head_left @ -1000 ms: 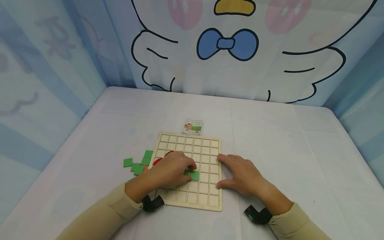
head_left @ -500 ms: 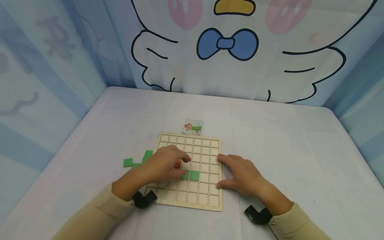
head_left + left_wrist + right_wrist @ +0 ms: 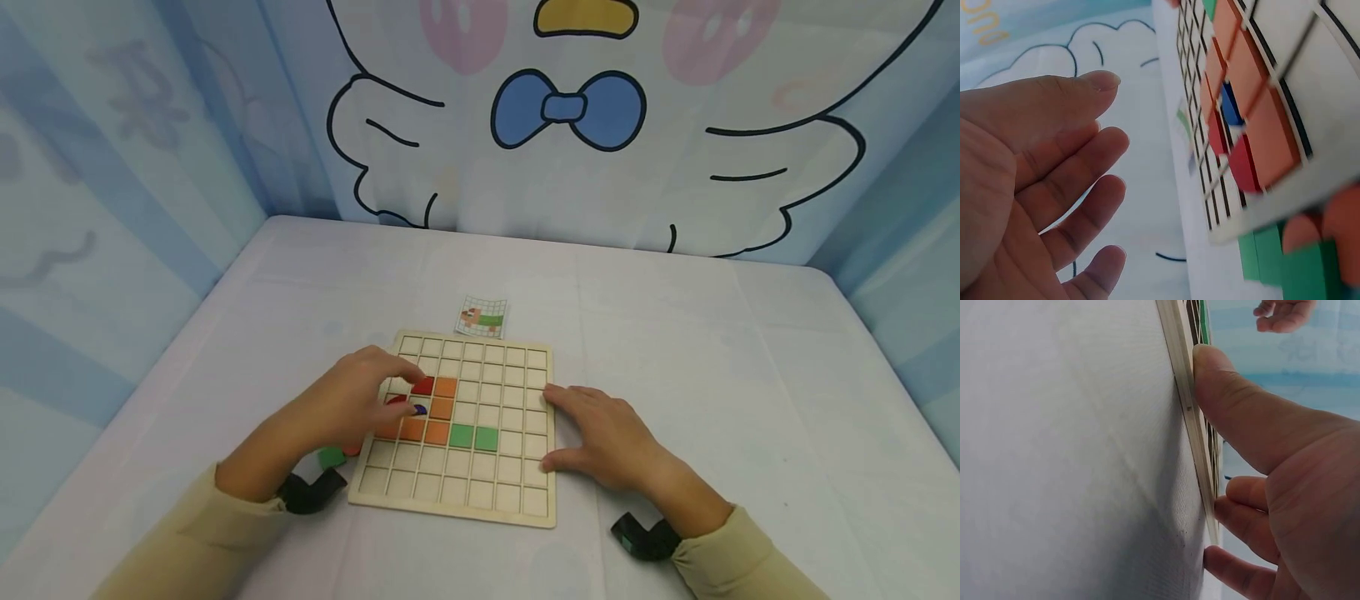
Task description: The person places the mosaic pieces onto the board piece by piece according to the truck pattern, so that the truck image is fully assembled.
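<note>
A wooden grid board (image 3: 517, 492) lies on the table. Orange tiles (image 3: 437, 432), red pieces (image 3: 423, 386), a blue piece (image 3: 420, 409) and two green tiles (image 3: 486, 439) sit in its cells. My left hand (image 3: 348, 396) is over the board's left side, thumb and fingers apart; the left wrist view shows nothing between them. On the right edge of the board rest the thumb and fingertips of my right hand (image 3: 607, 437). In the right wrist view its thumb (image 3: 1213, 369) touches the board's rim.
Beyond the board lies a small pattern card (image 3: 482, 317) with a coloured grid picture. Loose green tiles (image 3: 1310, 275) and orange pieces (image 3: 352, 450) lie by the board's left edge, partly hidden by my left hand. A printed curtain (image 3: 570, 183) hangs behind the table.
My left hand has moved left from the green tiles toward the board's left edge, uncovering orange, red and blue pieces. The right hand has stayed at the board's right edge.
</note>
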Motion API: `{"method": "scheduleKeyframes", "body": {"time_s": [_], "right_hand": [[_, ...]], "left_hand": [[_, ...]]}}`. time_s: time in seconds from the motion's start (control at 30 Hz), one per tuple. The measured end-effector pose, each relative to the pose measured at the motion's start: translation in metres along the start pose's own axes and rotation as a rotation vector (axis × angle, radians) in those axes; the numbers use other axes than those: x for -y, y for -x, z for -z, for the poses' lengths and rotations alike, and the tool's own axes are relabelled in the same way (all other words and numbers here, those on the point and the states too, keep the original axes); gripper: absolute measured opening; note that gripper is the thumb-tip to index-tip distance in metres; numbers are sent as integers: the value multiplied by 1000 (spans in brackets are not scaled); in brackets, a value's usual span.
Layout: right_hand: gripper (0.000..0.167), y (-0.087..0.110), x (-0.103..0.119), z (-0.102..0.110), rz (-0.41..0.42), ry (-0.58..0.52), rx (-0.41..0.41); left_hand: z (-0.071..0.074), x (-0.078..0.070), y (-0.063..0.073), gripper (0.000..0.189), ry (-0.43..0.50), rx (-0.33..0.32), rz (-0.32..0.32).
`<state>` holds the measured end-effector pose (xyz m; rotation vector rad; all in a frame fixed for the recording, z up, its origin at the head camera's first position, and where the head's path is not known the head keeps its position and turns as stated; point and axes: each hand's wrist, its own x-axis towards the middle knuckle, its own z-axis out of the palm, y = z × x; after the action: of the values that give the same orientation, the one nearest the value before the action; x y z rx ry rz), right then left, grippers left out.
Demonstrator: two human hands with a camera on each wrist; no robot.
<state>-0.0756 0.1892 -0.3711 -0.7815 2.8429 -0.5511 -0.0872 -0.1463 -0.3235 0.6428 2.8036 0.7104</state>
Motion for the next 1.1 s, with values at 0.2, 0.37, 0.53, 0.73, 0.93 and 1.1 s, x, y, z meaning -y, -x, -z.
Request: {"method": "scheduleKeyframes", "body": {"time_s": [0.2, 0.37, 0.53, 0.73, 0.93, 1.1], "right_hand": [[85, 0, 0, 0, -1, -6, 0], [84, 0, 1, 0, -4, -7, 2], [84, 0, 2, 1, -14, -9, 7], [84, 0, 1, 1, -13, -9, 6], [84, 0, 0, 0, -8, -2, -2], [84, 0, 0, 0, -7, -2, -6]], "left_hand": [[9, 15, 11, 38, -2, -7, 99], [13, 32, 19, 41, 5, -24, 158], [13, 48, 26, 42, 4, -9, 215], [11, 61, 31, 41, -7, 9, 253], [12, 70, 37, 41, -8, 22, 241], [11, 76, 40, 42, 2, 30, 257]]}}
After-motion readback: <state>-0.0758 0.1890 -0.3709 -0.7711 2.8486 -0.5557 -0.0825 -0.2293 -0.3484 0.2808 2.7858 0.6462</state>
